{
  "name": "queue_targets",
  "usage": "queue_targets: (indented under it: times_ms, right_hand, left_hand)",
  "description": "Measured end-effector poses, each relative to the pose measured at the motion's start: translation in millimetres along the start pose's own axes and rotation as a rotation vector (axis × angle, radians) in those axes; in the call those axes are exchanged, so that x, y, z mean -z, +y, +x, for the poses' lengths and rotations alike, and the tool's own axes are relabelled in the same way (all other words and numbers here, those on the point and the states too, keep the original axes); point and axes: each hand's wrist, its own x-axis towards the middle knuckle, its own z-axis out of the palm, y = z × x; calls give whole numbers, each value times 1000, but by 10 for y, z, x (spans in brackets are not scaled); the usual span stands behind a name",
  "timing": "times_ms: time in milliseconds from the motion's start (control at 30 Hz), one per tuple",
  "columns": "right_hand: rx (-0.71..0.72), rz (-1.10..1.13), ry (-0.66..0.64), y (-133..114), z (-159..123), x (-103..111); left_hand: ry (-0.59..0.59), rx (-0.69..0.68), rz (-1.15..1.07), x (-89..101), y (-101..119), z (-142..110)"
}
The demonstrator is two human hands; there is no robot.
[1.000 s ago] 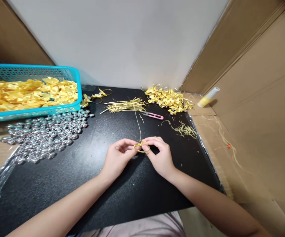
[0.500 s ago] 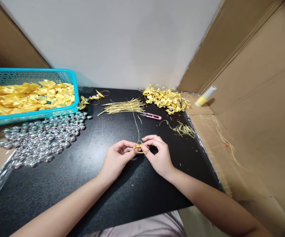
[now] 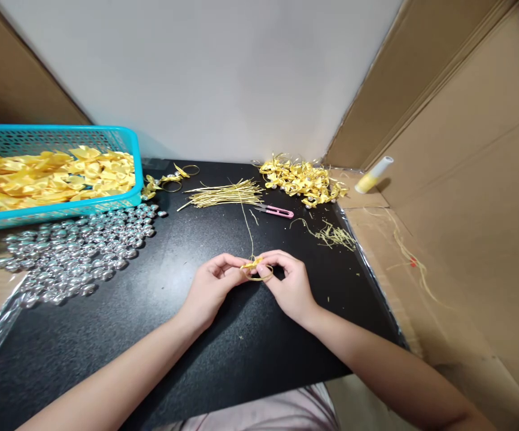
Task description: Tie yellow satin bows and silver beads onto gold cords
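Note:
Between my two hands is a small yellow ribbon bow [image 3: 252, 264] with a loop of gold cord [image 3: 259, 278] hanging toward me. My left hand [image 3: 216, 284] pinches the bow's left end between thumb and fingers. From the other side my right hand [image 3: 288, 281] pinches its right end and the top of the loop. A thin gold thread [image 3: 249, 230] runs from the bow away over the table to a bundle of gold cords [image 3: 225, 194]. Fingertips hide part of the bow. Pink-handled thread snips [image 3: 279, 211] lie beyond my hands.
At left stands a turquoise basket [image 3: 137, 158] of yellow bows, with many silver beads [image 3: 79, 251] before it. Finished-looking bows with beads [image 3: 304, 179] are piled back right, near thread scraps [image 3: 335, 235] and a thread spool [image 3: 375, 175]. A white wall [image 3: 241, 78] closes the back.
The view shifted slightly early on. My fingers have re-gripped slightly on the bow, and more of its yellow ribbon shows between them now. Both hands stay in nearly the same place.

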Motion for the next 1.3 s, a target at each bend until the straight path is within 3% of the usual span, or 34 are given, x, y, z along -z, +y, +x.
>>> queue_targets:
  times_ms: [233, 567, 1300]
  right_hand:
    - [3, -2, 20, 12, -1, -8]
    - [42, -14, 25, 38, -7, -1]
    - [103, -54, 44, 7, -7, -10]
  left_hand:
    - [-45, -32, -40, 2, -80, 10]
    - [7, -22, 65, -28, -40, 6]
    - [45, -77, 35, -57, -46, -13]
